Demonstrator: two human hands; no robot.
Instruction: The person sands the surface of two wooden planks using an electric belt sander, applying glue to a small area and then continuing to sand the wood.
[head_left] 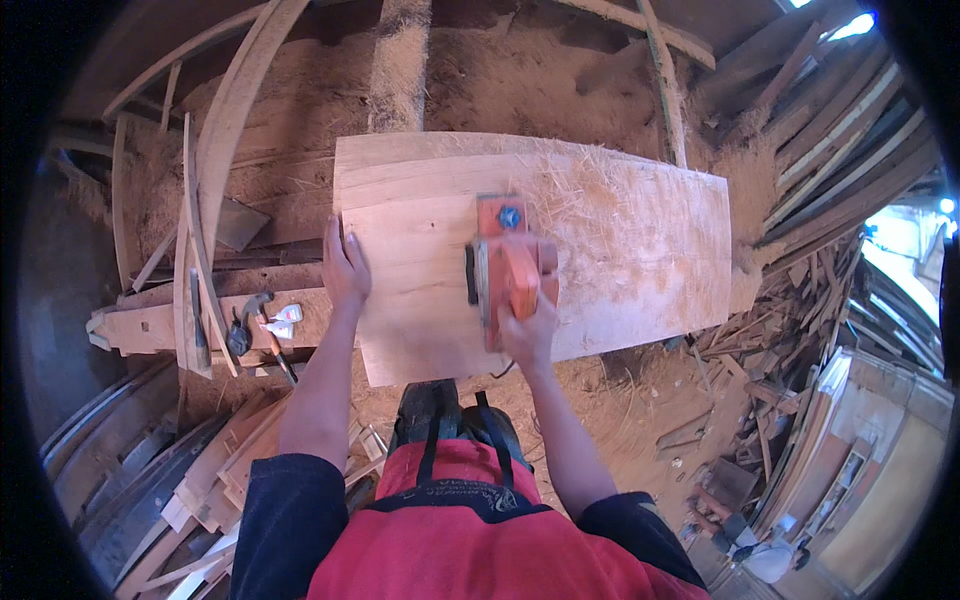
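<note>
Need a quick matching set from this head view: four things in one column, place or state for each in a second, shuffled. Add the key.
Things:
1. left hand
2. right hand
3. electric planer
4. hammer

Places or states:
A. orange, standing on the wide board
B. lying on the side plank, left of the board
C. flat on the board's left edge
D. gripping the planer's handle

Pairs: 1-C, 2-D, 3-A, 4-B
</note>
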